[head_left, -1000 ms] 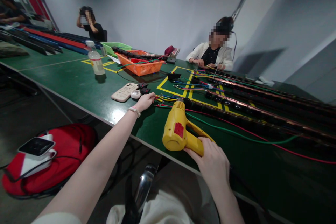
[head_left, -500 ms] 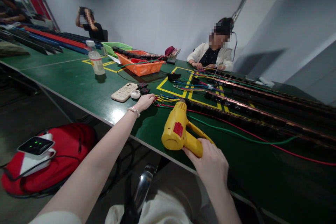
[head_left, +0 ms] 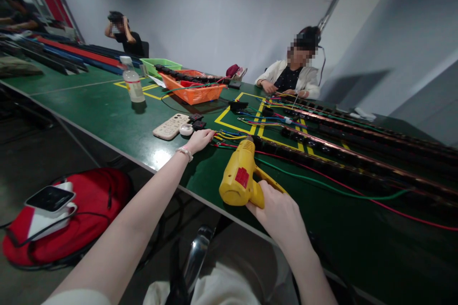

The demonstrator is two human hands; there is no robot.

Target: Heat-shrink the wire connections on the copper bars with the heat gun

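My right hand (head_left: pixel 277 214) is closed round the handle of a yellow heat gun (head_left: pixel 240 175), whose nozzle points away from me at a bundle of coloured wires (head_left: pixel 229 136) on the green table (head_left: pixel 107 109). My left hand (head_left: pixel 200 139) reaches out and rests on the near ends of those wires, fingers curled down onto them. A long dark strip with copper rails (head_left: pixel 322 150) runs off to the right from the nozzle.
A beige phone (head_left: pixel 171 126), a white round case (head_left: pixel 186 129) and black connectors lie just past my left hand. Farther back stand a bottle (head_left: pixel 133 86), an orange basket (head_left: pixel 195 89) and a green tray (head_left: pixel 157 63). Two people sit across. A red bag (head_left: pixel 71 209) lies on the floor.
My right hand slid up the heat gun's handle, and the gun shifted slightly forward toward the wires. My left hand stayed on the wire ends.
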